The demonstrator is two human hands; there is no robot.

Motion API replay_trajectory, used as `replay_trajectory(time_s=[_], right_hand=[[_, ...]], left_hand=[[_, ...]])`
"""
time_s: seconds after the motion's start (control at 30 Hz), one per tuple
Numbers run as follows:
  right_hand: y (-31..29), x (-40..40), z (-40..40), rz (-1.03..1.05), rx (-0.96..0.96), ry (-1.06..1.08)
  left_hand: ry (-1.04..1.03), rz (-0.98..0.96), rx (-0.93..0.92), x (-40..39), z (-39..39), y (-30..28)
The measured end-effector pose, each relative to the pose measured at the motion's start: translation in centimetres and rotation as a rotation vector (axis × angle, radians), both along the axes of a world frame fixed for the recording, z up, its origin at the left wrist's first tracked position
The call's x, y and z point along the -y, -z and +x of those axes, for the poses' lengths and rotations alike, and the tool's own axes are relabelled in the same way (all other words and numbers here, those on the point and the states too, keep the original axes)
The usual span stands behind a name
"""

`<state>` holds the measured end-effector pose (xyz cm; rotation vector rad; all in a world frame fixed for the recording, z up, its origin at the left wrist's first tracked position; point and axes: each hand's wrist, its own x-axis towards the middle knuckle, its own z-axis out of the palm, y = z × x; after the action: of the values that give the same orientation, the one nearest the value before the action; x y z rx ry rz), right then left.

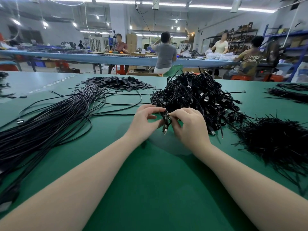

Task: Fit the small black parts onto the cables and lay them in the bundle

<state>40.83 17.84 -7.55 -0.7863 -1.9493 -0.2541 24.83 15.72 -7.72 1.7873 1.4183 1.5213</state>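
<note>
Over the middle of the green table (150, 172), my left hand (143, 120) and my right hand (188, 124) both pinch one small coiled black cable (166, 121). Its metal plug end hangs down between the hands. A long bundle of straightened black cables (50, 124) lies on the left of the table. Behind it sits a heap of small flat black parts (116, 82). A tangled pile of coiled black cables (196, 97) rises just beyond my right hand.
A spiky heap of short black ties or wire pieces (273, 142) lies at the right, with more (286, 92) at the far right. Several loose cables (116, 100) stray across the table. Several people sit at a long blue bench (100, 58) behind.
</note>
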Motion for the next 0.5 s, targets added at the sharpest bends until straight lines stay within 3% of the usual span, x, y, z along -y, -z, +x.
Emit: replay_trajectory(time_s=[0.1,0.33,0.5], right_hand=[[-0.1,-0.1,-0.1,-0.03,-0.036,-0.023],[-0.4,-0.2,-0.2,-0.025,-0.049,-0.054],[-0.6,-0.1,-0.2,-0.006,0.003,-0.045]], left_hand=[[0.014,0.025,-0.084,0.0,-0.1,0.2],[0.145,-0.212,0.178,0.2,1.6,0.0],[0.202,-0.305,0.23,0.1,1.3,-0.1]])
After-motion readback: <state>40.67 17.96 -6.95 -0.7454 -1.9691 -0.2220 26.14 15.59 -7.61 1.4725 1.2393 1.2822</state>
